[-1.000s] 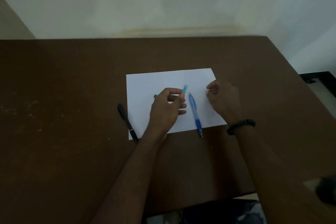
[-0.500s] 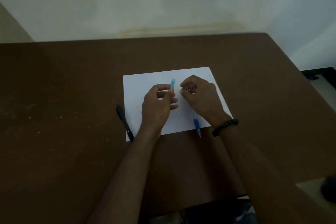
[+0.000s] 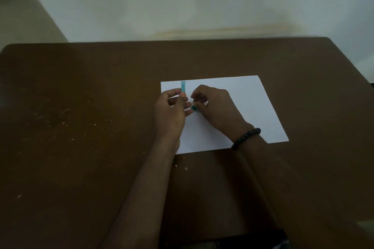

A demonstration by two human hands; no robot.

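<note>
The person is wearing a black bracelet of round matte beads [image 3: 245,138], which is circling the right wrist just behind the right hand [image 3: 217,107]. Both forearms are showing bare, the left forearm [image 3: 149,178] running up to the left hand [image 3: 172,112]. Beyond the tabletop's near edge, dark clothing [image 3: 263,242] is showing, too dim to make out.

Left hand [image 3: 172,113]: thumb and fingers pinching. Right hand [image 3: 214,107] curled just beside it. Both forearms extended.
</note>
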